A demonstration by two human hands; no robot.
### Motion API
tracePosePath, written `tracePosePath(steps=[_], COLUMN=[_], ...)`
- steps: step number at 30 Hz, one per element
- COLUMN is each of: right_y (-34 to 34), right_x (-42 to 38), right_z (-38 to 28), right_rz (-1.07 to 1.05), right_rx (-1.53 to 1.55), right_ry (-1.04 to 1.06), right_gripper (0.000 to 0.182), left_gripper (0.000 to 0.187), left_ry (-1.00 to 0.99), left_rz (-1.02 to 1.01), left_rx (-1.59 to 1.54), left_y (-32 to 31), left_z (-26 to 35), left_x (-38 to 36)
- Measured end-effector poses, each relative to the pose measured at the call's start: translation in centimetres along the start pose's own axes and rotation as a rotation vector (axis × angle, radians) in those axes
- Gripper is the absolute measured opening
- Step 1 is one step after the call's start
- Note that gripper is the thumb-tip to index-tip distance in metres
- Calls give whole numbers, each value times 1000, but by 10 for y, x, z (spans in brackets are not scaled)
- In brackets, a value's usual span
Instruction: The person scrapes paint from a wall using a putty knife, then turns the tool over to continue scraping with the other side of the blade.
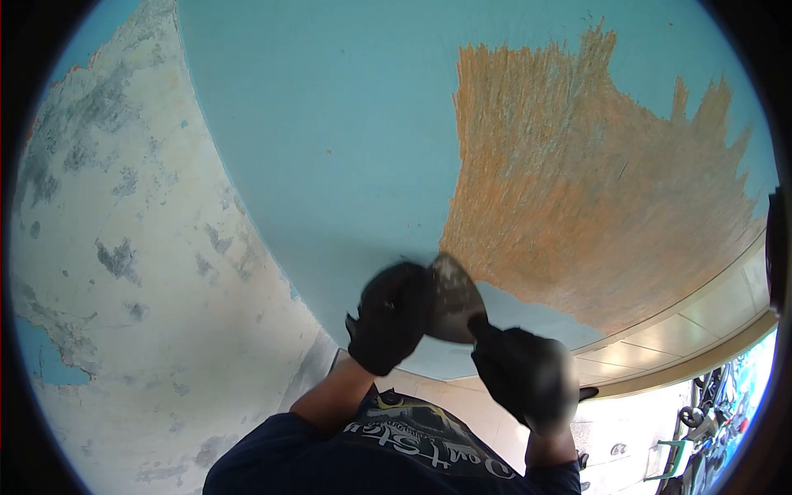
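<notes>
A broad metal scraper point(456, 301) lies with its blade against the blue painted wall point(330, 148), its tip at the lower left edge of a scraped orange-brown patch point(561, 173). My right hand point(528, 371), in a black glove, is closed round the scraper's handle, with a finger reaching onto the blade. Also black-gloved, my left hand point(389, 318) is curled at the blade's left edge and covers part of it. The handle is mostly hidden inside my right hand. Streaks and jagged edges of blue paint border the bare patch.
To the left is a whitish, grey-blotched wall point(132, 247) that meets the blue one at a corner. Tiled floor point(660, 342) shows at lower right. Beyond it are a green-framed object point(672, 458) and parked motorbikes point(714, 412).
</notes>
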State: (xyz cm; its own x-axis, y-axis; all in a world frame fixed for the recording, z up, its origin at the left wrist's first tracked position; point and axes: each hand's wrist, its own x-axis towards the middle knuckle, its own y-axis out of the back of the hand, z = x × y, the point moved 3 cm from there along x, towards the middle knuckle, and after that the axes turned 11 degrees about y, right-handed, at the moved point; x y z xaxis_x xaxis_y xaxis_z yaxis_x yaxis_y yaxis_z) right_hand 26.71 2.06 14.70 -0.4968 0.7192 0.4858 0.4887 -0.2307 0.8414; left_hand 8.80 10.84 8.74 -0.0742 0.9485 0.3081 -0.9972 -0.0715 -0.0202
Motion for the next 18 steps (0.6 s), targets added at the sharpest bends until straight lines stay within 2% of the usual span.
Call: tracePosePath(steps=[1,3,5,6,8,11,15,18], right_y=[0,6,14,12,5,-7,-13,-15], right_x=[7,19,14,6,-5,-11,-13,-14], right_z=[0,-3,-10,-11,-15,-12,-11,-10], right_rz=[-1,181,181,122,10,51,48,83], right_rx=[5,73,38,58,41,142,117,114], right_ry=[-7,43,46,37,-12,-33,-72,-50], right_gripper=[43,44,44,43,42,44,50,49], left_gripper=[13,11,8,8,10,11,6,7], left_ry=[-35,-65,95,85,36,62,51,127], left_rz=[82,-27,-91,-93,-121,-80,-109,-156], left_rx=[-59,-80,-148,-146,81,-42,-19,17], left_y=[2,10,11,14,16,14,14,11], left_z=[8,27,36,30,6,-15,-12,-16], left_x=[6,23,9,0,-11,-17,-14,-12])
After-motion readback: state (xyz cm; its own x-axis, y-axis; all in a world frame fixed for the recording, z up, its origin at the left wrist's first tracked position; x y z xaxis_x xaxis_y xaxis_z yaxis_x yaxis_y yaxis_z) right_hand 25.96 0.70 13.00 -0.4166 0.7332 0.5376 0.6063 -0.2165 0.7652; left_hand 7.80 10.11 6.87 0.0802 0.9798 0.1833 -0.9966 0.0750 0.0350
